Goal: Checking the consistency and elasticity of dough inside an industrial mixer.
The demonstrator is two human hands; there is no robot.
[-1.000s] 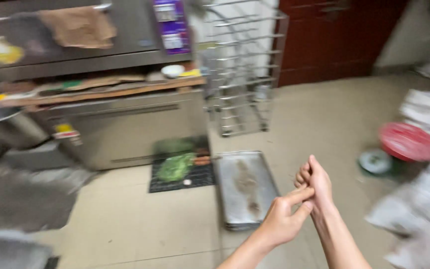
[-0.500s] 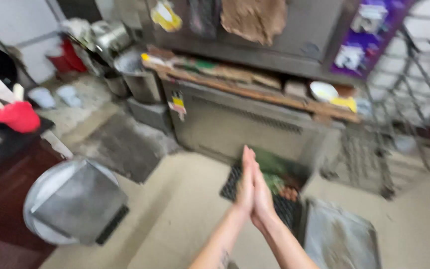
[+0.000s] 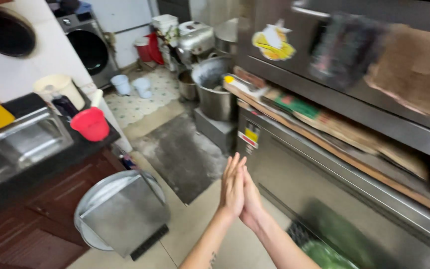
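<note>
Hands: the left hand (image 3: 233,187) and right hand (image 3: 250,199) were pressed flat together, palm to palm, fingers straight, holding nothing.
Nearest thing: the steel oven front (image 3: 294,169) stood just beside the hands, untouched.
Floor: a flat metal tray (image 3: 125,211) leaned on a round basin (image 3: 88,226) by the dark cabinet (image 3: 21,224).
Risk: a step back could likely have tipped that leaning tray.
Counter edge: a red cup (image 3: 91,123) sat at the corner, easily knocked.
</note>
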